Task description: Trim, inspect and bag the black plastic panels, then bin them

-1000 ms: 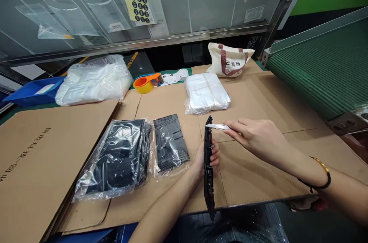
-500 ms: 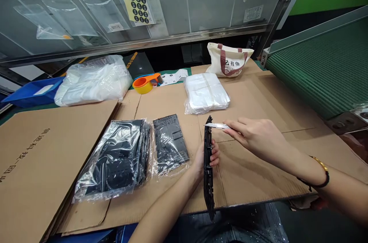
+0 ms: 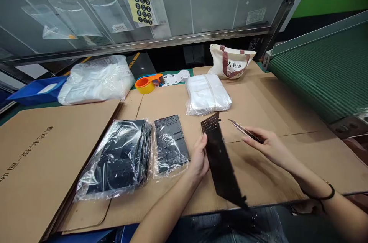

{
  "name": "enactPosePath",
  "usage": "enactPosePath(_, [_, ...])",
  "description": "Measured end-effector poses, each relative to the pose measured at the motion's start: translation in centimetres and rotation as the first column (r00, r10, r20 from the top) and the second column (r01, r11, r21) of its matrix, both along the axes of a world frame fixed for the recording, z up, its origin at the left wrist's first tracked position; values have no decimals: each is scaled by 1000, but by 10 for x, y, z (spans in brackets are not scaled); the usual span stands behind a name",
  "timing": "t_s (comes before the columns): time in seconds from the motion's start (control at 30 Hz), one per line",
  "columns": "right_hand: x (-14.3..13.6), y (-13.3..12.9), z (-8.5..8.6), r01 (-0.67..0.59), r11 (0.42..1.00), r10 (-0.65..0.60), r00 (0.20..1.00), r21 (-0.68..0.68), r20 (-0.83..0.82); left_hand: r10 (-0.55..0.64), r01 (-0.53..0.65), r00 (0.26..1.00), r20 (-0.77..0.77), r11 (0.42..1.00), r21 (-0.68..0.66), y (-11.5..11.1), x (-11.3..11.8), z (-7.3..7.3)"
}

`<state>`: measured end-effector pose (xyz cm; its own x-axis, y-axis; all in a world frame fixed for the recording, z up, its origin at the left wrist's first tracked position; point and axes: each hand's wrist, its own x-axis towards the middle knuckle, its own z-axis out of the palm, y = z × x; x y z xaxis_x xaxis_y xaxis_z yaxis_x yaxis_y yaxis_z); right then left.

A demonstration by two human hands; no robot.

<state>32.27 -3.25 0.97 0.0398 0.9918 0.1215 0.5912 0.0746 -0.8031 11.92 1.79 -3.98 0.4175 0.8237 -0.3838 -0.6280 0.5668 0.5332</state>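
Note:
My left hand (image 3: 200, 157) grips a flat black plastic panel (image 3: 220, 160) by its left edge, thumb on the near face. The panel is tilted, with rows of small holes near its top and small tabs along its right edge. To its right, my right hand (image 3: 266, 144) is closed around a slim utility knife (image 3: 244, 130), whose blade points up and left, apart from the panel. Left of my left hand lies one black panel in a clear bag (image 3: 171, 144). Beside that is a stack of bagged black panels (image 3: 116, 158).
A bundle of clear bags (image 3: 208, 93) lies behind the panel, with a cloth tote (image 3: 231, 62) further back. An orange tape dispenser (image 3: 146, 83) stands left of them. Cardboard sheets (image 3: 57, 151) cover the left side. A green conveyor belt (image 3: 324, 70) runs at right.
The panel has turned from edge-on to show its broad face. My right hand has drawn the knife away from the panel's top edge, to the right and slightly down.

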Motion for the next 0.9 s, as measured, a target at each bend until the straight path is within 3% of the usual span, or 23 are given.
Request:
enactPosePath(0.07, [12, -1, -27, 82, 996, -86, 990, 42, 109, 117, -116, 993, -17, 992, 52, 1, -4, 12])
enactPosePath(0.13, [17, -4, -50, 63, 996, -77, 973, 69, 216, 205, -204, 978, -20, 977, 68, 3, -8, 22])
enactPosePath(0.2, [15, -7, -66, -19, 995, -7, 961, 94, 276, 280, -279, 960, -9, 959, 53, 6, -13, 29])
enactPosePath(0.3, [4, -10, -76, -178, 979, 146, 948, 94, 283, 320, -320, 947, 3, 947, 26, 10, -18, 34])
enactPosePath(0.4, [-3, -7, -72, -251, 968, 249, 957, -9, 148, 296, -296, 955, -5, 955, 35, 10, -18, 31])
enactPosePath(0.5, [1, 5, -63, -209, 972, 176, 952, -109, -252, 275, -271, 961, -33, 958, 89, 6, -16, 26])
enactPosePath(0.53, [3, 11, -61, -170, 977, 103, 903, -126, -418, 273, -266, 961, -49, 957, 114, 5, -15, 24])
enactPosePath(0.6, [8, 26, -57, -107, 981, -37, 712, -161, -701, 256, -238, 962, -92, 957, 167, 4, -14, 19])
enactPosePath(0.7, [8, 48, -58, -93, 977, -138, 416, -193, -899, 253, -204, 952, -173, 945, 256, 3, -12, 11])
enactPosePath(0.77, [6, 57, -61, -87, 977, -158, 335, -197, -929, 285, -212, 935, -211, 926, 312, 4, -9, 5])
enactPosePath(0.9, [8, 60, -72, -34, 975, -204, 264, -220, -943, 319, -242, 923, -213, 915, 322, 7, -6, -1])
